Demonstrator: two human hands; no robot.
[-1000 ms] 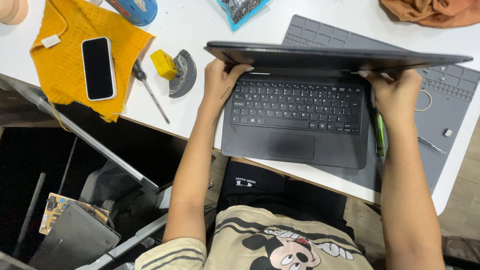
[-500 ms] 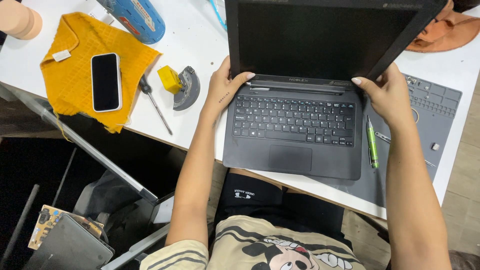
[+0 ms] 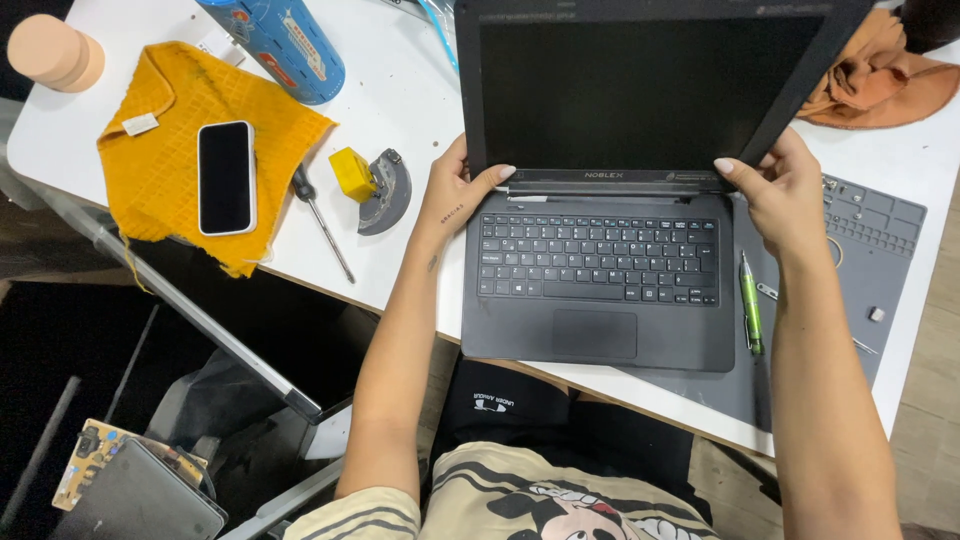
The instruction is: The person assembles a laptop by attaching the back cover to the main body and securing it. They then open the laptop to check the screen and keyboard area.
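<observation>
Left hand, right hand grip laptop lid corners (screen dark).

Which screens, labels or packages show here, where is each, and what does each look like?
Laptop screen: centre of the table, raised, dark rectangle, black bezel; left hand and right hand grip its lower corners.
Phone: left, on a yellow cloth, dark screen, white rim.
Cloth tag: small, whitish.
Blue tube: top left, lying down, printed label.
</observation>
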